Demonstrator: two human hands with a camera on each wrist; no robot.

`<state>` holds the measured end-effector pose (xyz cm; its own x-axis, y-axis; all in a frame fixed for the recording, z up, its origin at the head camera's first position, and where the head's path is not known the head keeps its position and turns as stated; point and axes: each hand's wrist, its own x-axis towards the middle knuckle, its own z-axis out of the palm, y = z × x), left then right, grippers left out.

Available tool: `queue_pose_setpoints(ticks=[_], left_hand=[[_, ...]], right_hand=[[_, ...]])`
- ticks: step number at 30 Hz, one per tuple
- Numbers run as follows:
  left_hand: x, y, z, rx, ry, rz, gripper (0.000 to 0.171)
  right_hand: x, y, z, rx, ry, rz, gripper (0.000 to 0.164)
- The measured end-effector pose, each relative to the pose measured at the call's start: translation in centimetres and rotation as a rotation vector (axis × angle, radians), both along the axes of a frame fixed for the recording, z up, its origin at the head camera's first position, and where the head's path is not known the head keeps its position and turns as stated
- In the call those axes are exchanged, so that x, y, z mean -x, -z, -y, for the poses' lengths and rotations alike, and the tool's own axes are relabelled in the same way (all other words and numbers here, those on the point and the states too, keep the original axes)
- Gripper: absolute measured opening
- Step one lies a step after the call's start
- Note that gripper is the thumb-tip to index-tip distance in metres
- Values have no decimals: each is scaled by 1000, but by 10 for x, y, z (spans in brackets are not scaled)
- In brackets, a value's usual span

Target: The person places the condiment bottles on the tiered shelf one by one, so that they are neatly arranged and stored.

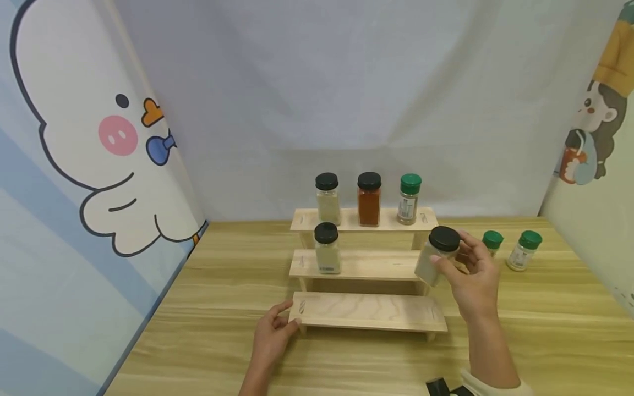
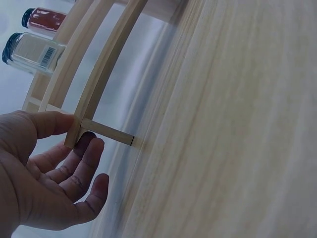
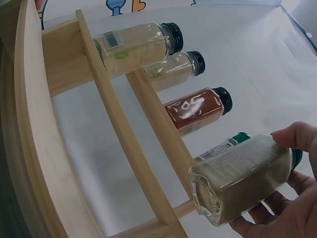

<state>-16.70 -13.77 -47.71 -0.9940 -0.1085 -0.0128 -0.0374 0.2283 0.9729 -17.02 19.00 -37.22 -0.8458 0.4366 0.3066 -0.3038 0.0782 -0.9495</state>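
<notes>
In my right hand [image 1: 476, 278] is a square glass spice jar [image 1: 430, 263] with a black lid and pale contents, gripped near its top and tilted. It overlaps the right end of the middle tier in the head view; the right wrist view shows its glass base [image 3: 205, 198] turned to the camera. My left hand [image 1: 271, 335] pinches the left end of the bottom tier of a three-step wooden rack [image 1: 369, 311], thumb on one face and fingers [image 2: 91, 151] on the other. A similar pale jar [image 1: 328, 256] stands upright at the left of the middle tier.
On the top tier stand a pale jar [image 1: 328, 203], a red-brown spice jar [image 1: 369, 203] and a green-lidded shaker [image 1: 408, 201]. Two more green-lidded shakers, one [image 1: 492, 242] partly behind my right hand and one [image 1: 524, 253] farther right, stand on the table. A curtain [image 1: 346, 110] hangs behind.
</notes>
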Motion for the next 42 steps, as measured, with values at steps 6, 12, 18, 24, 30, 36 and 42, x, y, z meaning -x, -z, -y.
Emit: queue_pose_setpoints(ticks=[6, 12, 18, 24, 30, 36, 42], left_hand=[[-1, -1, -1, -31, 9, -3, 47], [0, 1, 0, -42, 7, 10, 48], [0, 3, 1, -55, 11, 8, 48], [2, 5, 3, -50, 11, 19, 48], [0, 1, 1, -54, 14, 4, 48], [1, 2, 1, -40, 13, 4, 48], [2, 3, 1, -46, 28, 17, 48]], right_hand=[[10, 5, 12, 26, -53, -101, 52], [20, 7, 23, 48, -116, -124, 52], [29, 10, 31, 31, -176, -138, 52], [41, 15, 41, 46, -301, -227, 54], [53, 20, 48, 65, -407, -281, 53], [64, 24, 54, 53, -479, -305, 52], [71, 27, 58, 27, -538, -307, 51]])
